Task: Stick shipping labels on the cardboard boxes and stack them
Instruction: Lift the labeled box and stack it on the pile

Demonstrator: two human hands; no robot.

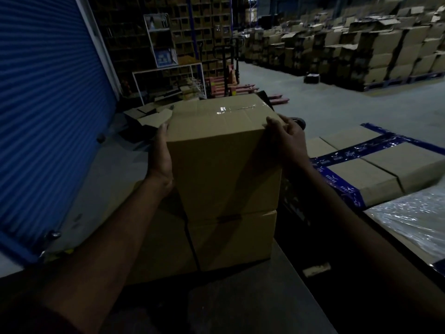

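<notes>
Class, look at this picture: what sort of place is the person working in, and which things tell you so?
Most likely a warehouse. Tall stacks of brown cardboard boxes line the far side, a red pallet jack stands on the grey concrete floor, and a blue roller shutter door fills the left.

A plain brown cardboard box (224, 160), sealed with clear tape, stands upright atop a second, similar box (233, 239).
</notes>
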